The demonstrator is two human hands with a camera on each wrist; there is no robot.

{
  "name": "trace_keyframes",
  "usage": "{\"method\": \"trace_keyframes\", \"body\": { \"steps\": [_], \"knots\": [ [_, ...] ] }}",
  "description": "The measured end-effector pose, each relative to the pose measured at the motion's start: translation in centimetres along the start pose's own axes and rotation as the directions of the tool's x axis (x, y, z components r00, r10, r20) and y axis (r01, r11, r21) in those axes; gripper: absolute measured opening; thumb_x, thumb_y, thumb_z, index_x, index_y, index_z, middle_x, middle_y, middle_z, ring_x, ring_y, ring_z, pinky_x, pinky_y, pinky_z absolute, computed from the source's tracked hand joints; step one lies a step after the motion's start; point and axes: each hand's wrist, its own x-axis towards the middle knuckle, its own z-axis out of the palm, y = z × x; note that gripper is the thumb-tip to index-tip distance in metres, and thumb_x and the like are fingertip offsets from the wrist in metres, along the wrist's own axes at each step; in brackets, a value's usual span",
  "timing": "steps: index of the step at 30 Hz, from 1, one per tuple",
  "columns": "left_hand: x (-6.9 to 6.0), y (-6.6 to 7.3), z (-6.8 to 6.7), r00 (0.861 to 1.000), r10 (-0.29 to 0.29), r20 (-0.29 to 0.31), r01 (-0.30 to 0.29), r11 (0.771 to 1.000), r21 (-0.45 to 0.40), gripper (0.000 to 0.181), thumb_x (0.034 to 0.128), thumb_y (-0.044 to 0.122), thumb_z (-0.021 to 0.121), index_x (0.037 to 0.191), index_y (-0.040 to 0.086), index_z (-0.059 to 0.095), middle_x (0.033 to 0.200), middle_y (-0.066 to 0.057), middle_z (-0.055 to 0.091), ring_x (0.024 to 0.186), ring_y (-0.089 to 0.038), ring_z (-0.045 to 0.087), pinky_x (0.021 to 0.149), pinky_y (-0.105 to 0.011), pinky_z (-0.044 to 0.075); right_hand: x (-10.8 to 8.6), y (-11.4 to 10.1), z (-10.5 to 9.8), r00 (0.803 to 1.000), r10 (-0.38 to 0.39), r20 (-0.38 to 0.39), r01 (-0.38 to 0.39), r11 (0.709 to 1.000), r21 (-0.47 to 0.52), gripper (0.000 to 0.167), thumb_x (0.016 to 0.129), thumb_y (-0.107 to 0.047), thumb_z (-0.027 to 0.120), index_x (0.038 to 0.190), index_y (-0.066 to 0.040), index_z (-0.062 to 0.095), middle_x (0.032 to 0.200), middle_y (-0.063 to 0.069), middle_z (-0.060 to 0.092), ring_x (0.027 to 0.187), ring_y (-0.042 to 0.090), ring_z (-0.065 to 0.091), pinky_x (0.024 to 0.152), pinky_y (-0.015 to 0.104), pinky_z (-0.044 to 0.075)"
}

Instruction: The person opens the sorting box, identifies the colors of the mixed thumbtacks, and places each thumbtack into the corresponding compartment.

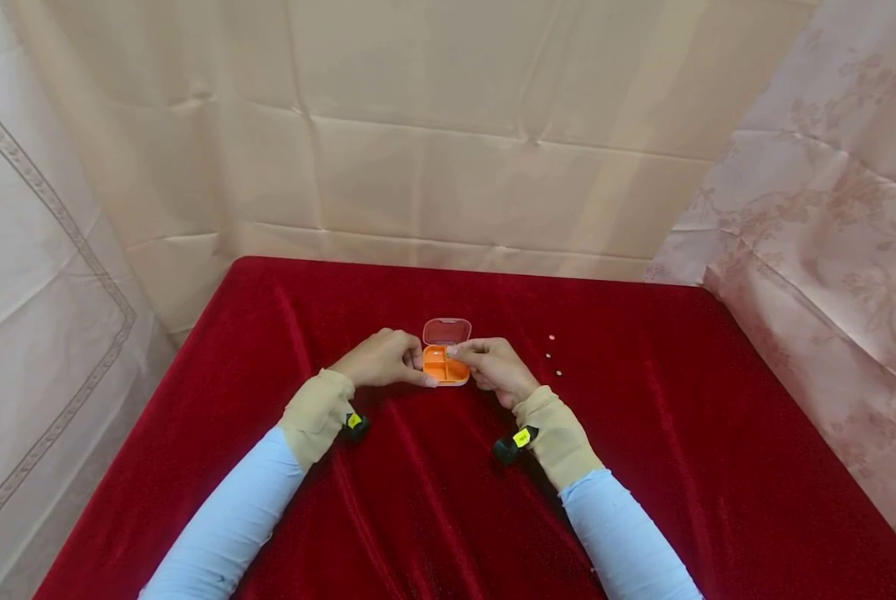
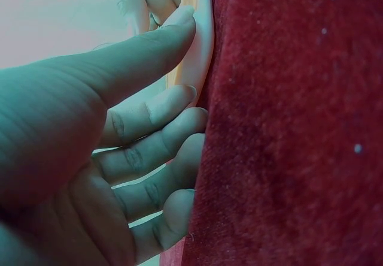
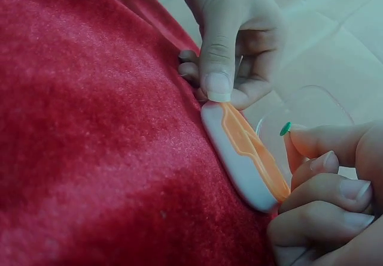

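The orange compartment box (image 1: 458,370) sat on the tabletop (image 1: 665,400), which was covered in red cloth, between the left hand (image 1: 382,360) and the right hand (image 1: 498,368). Its clear lid (image 1: 448,331) was raised at the far side. Partitions divided the orange interior; the outer wall was white.

Left grip: clamped on the left end of the box. The thumb lay on the near rim, and the fingers were positioned along the side.

Right grip: thumb and forefinger together, pinched on a small green piece (image 3: 285,129). In the head view, this piece appeared over the far part of the box; the right wrist view showed it raised above the rim. The remaining right fingers were curled just beside the right end of the box.

Three small pieces (image 1: 548,356) lay apart from one another on the cloth, to the right of the right hand. Each wrist carried a tan band (image 1: 316,412) with a black device (image 1: 357,427) bearing a yellow label.
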Motion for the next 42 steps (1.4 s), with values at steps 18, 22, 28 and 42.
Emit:
{"method": "trace_keyframes", "body": {
  "steps": [18,22,28,42],
  "knots": [
    [-0.2,0.2,0.0,1.000,-0.007,0.000,0.007,1.000,0.006,0.030,0.0827,0.036,0.088,0.084,0.013,0.069,0.077,0.003,0.066,0.071,-0.012,0.057,0.067,-0.028,0.049,0.1,0.4,1.1,0.991,-0.081,-0.108,0.062,0.985,-0.163,0.023,0.099,-0.020,0.072,0.106,0.002,0.075,0.054,-0.009,0.037,0.044,0.004,0.025,0.043,0.021,0.023],
    [-0.2,0.3,-0.1,1.000,-0.003,0.001,0.003,1.000,0.006,0.030,0.0824,0.036,0.089,0.084,0.014,0.069,0.077,0.003,0.066,0.071,-0.011,0.057,0.067,-0.028,0.049,0.2,0.5,1.4,0.984,-0.117,-0.134,0.085,0.970,-0.226,0.020,0.099,-0.021,0.072,0.102,-0.002,0.075,0.056,-0.009,0.041,0.046,0.004,0.027,0.044,0.022,0.024],
    [-0.2,0.3,-0.2,1.000,0.008,0.005,-0.008,1.000,0.014,0.029,0.0829,0.036,0.088,0.084,0.014,0.069,0.077,0.004,0.066,0.071,-0.011,0.058,0.067,-0.028,0.049,0.1,0.2,1.7,0.973,-0.165,-0.160,0.099,0.930,-0.354,0.016,0.099,-0.020,0.071,0.100,-0.005,0.077,0.064,-0.005,0.053,0.050,0.008,0.032,0.047,0.024,0.028],
    [-0.9,-0.2,-0.5,1.000,0.014,0.007,-0.014,1.000,0.004,0.030,0.0833,0.038,0.088,0.084,0.014,0.069,0.078,0.003,0.066,0.073,-0.013,0.059,0.069,-0.030,0.050,0.3,0.0,3.1,0.941,-0.297,-0.164,0.137,0.775,-0.616,0.012,0.097,-0.027,0.075,0.099,-0.016,0.079,0.070,0.000,0.061,0.060,0.013,0.046,0.055,0.027,0.037]
  ]
}}
